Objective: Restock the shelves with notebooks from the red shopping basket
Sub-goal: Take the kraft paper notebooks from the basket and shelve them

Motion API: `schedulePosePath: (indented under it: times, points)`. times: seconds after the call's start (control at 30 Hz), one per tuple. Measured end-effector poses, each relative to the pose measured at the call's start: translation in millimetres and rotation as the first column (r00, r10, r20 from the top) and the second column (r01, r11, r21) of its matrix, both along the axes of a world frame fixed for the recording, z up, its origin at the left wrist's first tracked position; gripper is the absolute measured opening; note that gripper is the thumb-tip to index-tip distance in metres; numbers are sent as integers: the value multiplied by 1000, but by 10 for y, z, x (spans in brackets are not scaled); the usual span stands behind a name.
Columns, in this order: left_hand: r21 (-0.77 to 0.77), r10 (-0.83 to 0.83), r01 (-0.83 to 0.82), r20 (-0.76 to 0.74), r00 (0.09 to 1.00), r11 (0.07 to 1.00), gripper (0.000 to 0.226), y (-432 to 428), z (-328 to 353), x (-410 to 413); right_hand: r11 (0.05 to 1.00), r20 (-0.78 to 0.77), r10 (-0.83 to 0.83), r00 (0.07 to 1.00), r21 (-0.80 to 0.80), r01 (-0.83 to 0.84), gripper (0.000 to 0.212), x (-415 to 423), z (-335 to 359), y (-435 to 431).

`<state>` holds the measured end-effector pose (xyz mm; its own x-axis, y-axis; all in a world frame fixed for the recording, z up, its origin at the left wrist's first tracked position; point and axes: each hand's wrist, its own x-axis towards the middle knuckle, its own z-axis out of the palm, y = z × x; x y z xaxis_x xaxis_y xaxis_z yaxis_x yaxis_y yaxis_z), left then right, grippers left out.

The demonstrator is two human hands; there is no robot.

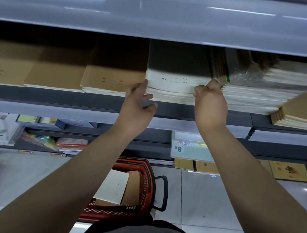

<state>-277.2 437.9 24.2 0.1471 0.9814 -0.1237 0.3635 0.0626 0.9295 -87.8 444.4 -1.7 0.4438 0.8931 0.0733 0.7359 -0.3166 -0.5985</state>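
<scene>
Notebooks point(174, 84) stacked flat, left hand point(139, 103) and right hand point(209, 103) flanking

From where I watch, I see two bare forearms running up from the lower corners, with no sleeves, watch, bracelet or rings on either. The left hand point(137, 105) and the right hand point(211, 105) are ungloved, both broad, with short nails where I can make them out. At the bottom edge, between the arms, I see a patch of plain grey fabric with a darker, near-black strip along its upper rim; I cannot tell which garment it belongs to.
</scene>
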Motion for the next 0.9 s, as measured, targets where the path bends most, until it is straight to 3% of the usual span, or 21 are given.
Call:
schedulePosePath:
  times: [0.07, 0.27, 0.6, 0.67, 0.77, 0.9]
  points:
    - [10, -3, 3, -13, 1000, 1000, 61, 17, -13, 5, 1000, -2, 9, 1000, -26, -9, 11, -35, 53, 8]
    - [-12, -19, 19, -28, 999, 1000, 59, 73, -25, -8, 996, 186, 90, 978, -39, -84, 17, 1, 57, 7]
    - [-65, -44, 50, 84, 995, 997, 56, 101, 70, -112, 995, 194, 99, 976, -52, -90, 18, 16, 124, 20]
    - [-122, 9, 10, 156, 988, 993, 48, 69, 120, -131, 992, 109, 118, 987, -59, -112, 27, -7, 148, 0]
    - [-175, 49, 2, 284, 958, 985, 40, -12, 168, -222, 994, -153, 107, 982, 53, -100, 46, -106, 219, -128]
    - [-212, 22, 60, 367, 930, 976, 45, -132, 262, -353, 985, -443, 131, 887, 157, -68, 45, -292, 443, -398]
